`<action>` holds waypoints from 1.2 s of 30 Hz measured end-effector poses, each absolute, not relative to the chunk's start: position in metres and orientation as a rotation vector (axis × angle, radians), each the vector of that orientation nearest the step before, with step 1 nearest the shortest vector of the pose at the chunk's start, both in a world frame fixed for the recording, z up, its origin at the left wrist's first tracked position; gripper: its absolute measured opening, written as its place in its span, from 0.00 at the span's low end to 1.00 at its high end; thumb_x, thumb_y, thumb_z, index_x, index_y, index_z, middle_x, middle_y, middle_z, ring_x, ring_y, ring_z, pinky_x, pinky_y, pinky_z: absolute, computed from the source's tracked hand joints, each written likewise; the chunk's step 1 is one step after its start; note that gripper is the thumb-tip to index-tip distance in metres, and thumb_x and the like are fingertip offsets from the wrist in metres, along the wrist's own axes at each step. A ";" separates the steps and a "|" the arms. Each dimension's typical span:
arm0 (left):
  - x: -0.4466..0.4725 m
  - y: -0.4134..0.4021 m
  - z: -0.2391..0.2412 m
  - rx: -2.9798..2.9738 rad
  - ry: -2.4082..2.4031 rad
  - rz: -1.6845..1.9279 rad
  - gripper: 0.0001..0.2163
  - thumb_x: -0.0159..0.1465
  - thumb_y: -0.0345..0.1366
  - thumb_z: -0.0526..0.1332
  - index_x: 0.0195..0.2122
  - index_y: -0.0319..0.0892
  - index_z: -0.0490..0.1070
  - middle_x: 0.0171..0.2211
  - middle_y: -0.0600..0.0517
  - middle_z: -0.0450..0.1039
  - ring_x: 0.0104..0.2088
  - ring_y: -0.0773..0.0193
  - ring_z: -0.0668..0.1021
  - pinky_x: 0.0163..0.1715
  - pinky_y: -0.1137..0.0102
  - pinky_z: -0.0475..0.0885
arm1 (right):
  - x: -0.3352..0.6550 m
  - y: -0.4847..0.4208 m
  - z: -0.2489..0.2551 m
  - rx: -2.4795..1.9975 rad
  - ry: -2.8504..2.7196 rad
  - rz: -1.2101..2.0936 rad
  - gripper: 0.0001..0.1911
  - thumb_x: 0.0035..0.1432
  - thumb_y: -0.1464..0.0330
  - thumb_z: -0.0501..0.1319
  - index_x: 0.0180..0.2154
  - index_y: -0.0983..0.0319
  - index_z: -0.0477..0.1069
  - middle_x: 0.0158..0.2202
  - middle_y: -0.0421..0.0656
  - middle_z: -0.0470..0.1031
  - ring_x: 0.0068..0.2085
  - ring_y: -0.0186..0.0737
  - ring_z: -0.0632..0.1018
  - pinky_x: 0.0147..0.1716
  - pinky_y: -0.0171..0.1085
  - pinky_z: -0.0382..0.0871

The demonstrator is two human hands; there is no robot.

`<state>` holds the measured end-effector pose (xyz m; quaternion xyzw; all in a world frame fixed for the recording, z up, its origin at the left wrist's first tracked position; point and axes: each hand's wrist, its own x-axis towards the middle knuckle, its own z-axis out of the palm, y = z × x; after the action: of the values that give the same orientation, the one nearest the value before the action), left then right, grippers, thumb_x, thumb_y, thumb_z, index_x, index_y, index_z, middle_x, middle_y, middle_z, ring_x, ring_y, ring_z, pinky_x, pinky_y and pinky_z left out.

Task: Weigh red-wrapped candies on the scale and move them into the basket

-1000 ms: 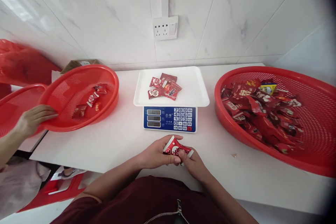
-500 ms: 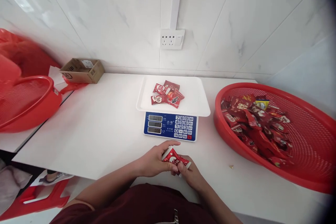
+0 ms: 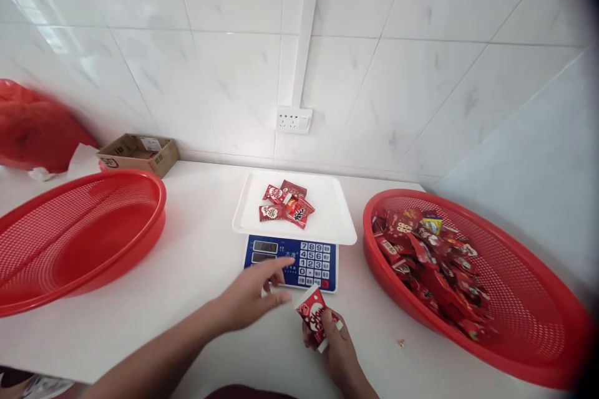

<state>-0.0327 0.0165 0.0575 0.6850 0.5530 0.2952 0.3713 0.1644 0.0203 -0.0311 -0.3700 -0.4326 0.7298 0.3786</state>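
My right hand (image 3: 334, 343) grips a red and white snack packet (image 3: 314, 317) just above the white table's near edge. My left hand (image 3: 253, 296) has its fingers stretched out and holds nothing; its fingertips reach to the front of the blue keypad of the scale (image 3: 290, 255). Several red snack packets (image 3: 285, 204) lie on the scale's white tray (image 3: 327, 224).
A large red mesh basket (image 3: 515, 299) at the right holds several red packets. An empty red mesh basket (image 3: 79, 237) stands at the left. A cardboard box (image 3: 138, 153) and a red plastic bag (image 3: 32, 128) sit at the back left. A wall socket (image 3: 294, 120) is above the scale.
My left hand let go of the packet and reached forward to the scale; my right hand keeps the packet. The view tilted up. The other person's hand and the basket with packets at the left are gone.
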 end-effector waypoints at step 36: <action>-0.068 0.141 0.123 2.160 1.884 0.435 0.09 0.57 0.39 0.57 0.25 0.42 0.71 0.34 0.50 0.66 0.33 0.63 0.73 0.33 0.70 0.69 | 0.166 0.012 -0.018 -0.917 -1.167 1.861 0.27 0.51 0.45 0.55 0.25 0.64 0.67 0.18 0.43 0.70 0.22 0.36 0.69 0.23 0.34 0.59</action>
<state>-0.0683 0.1409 0.1227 0.7395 0.6453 0.1489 0.1210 0.1659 0.0121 -0.0177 -0.3578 -0.4550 0.7258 0.3716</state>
